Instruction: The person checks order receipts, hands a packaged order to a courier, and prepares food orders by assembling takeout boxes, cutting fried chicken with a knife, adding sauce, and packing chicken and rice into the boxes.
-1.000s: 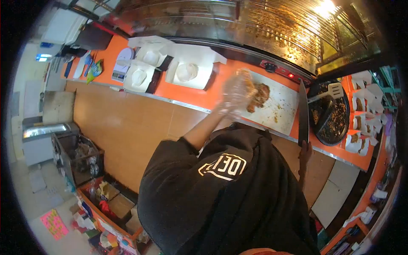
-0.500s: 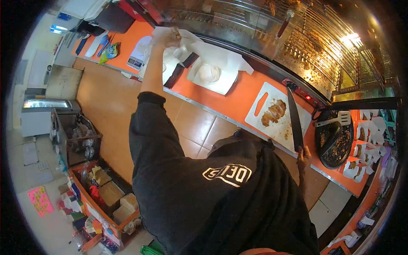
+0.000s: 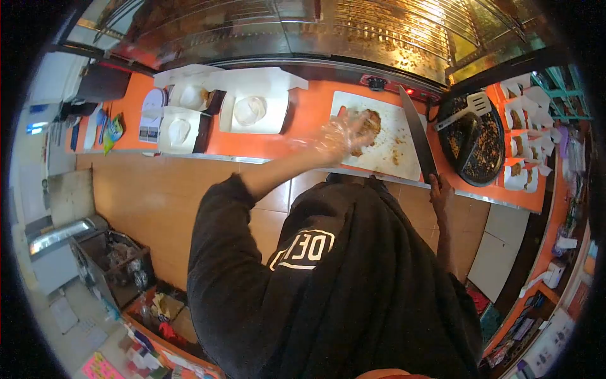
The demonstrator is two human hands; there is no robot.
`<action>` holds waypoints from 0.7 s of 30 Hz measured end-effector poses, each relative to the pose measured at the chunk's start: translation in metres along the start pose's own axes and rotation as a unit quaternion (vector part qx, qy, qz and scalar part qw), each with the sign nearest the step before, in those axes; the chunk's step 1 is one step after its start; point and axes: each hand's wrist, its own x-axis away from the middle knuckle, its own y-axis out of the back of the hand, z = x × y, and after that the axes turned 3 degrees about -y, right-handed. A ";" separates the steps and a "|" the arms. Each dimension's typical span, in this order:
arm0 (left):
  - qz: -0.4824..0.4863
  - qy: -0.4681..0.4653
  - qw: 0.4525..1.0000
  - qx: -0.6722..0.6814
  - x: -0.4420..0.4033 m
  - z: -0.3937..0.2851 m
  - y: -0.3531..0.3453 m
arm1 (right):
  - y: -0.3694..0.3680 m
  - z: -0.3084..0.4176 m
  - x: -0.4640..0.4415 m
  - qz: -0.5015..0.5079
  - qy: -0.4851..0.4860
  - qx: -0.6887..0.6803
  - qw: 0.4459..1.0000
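Observation:
My left hand (image 3: 341,136), in a clear plastic glove and slightly blurred, reaches over the white cutting board (image 3: 404,165). Its fingers are spread and touch the browned cooked meat (image 3: 371,126), hiding part of it. My right hand (image 3: 441,189) grips the handle of a large knife (image 3: 416,129), whose long dark blade lies across the board's right side. Left of the board stands an open takeaway box (image 3: 265,123) with a white rice mound (image 3: 250,111) in it. Farther left are two more open boxes with white mounds; the back one (image 3: 192,98) shows something brown at its side.
Right of the board, a black round pan (image 3: 467,148) holds crumbs and a slotted spatula (image 3: 470,110). Several small boxes (image 3: 521,148) of food stand beyond it. A digital scale (image 3: 151,117) sits at the left, and a lit glass cabinet (image 3: 379,38) borders the counter's back.
My left hand has swung right, from above the leftmost boxes to the meat on the board. My right hand still holds the knife. The view has turned and shifted.

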 end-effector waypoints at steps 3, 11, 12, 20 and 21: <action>0.097 -0.037 0.989 -0.105 -0.042 -0.003 -0.018 | -0.007 -0.022 -0.004 -0.059 0.098 0.021 0.993; 0.137 -0.033 0.990 0.013 -0.085 0.029 -0.053 | -0.011 -0.024 0.024 -0.021 -0.024 -0.051 0.998; 0.089 -0.016 0.995 0.033 -0.085 0.031 -0.062 | -0.011 -0.025 0.026 -0.014 -0.021 -0.062 0.998; -0.450 0.216 0.707 0.501 0.003 0.030 -0.034 | -0.018 -0.043 -0.004 -0.008 0.019 -0.045 0.999; -0.480 0.257 0.634 0.549 0.033 0.041 -0.020 | -0.019 -0.043 -0.010 -0.012 0.045 -0.038 0.998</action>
